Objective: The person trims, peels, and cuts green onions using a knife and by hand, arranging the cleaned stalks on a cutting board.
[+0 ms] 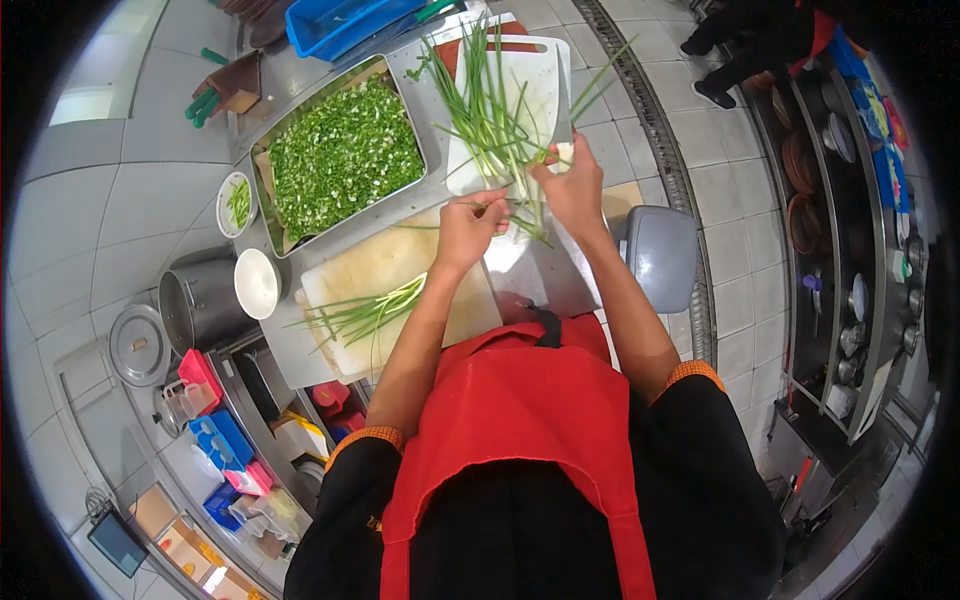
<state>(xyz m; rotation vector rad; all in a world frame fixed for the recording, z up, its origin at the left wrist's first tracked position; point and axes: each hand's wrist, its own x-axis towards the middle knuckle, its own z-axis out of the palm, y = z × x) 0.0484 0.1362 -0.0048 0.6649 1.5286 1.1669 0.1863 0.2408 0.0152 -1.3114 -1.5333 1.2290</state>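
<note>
My left hand point(472, 228) is closed, its fingertips pinched on thin green strands of spring onion. Close by on the right, my right hand point(572, 188) grips a spring onion near its pale end. Just beyond both hands, a loose bunch of spring onions point(490, 115) lies across a white cutting board point(470, 178). Trimmed bits are scattered below my fingers on the steel table point(535, 275). To the left of my left forearm, a smaller bunch of spring onions point(375, 312) rests on a larger, stained cutting board point(345, 270).
A metal tray point(418, 135) of chopped spring onion stands at the back left. Beside it are a bowl with green pieces point(237, 204), a white bowl point(258, 284) and a large pot point(205, 300). A grey lidded bin point(662, 258) stands right. Another person point(765, 40) is at the upper right.
</note>
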